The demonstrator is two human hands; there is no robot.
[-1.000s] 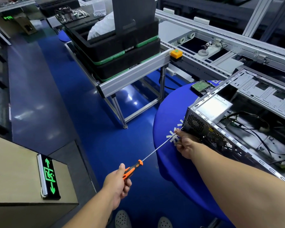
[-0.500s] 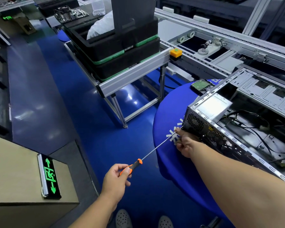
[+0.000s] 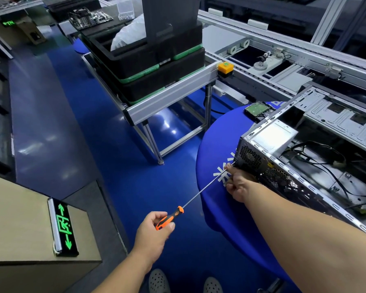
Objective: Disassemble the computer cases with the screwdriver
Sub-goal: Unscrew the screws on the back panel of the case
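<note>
While the computer case (image 3: 304,166) lies open-sided on the blue table (image 3: 216,149), we judge the task partly done: side panel off, power supply (image 3: 273,135) and cables inside. At the case's rear corner, our right hand (image 3: 238,187) pinches the screwdriver (image 3: 199,199) shaft; our left hand (image 3: 152,233) grips its orange handle, well back from the case.
</note>
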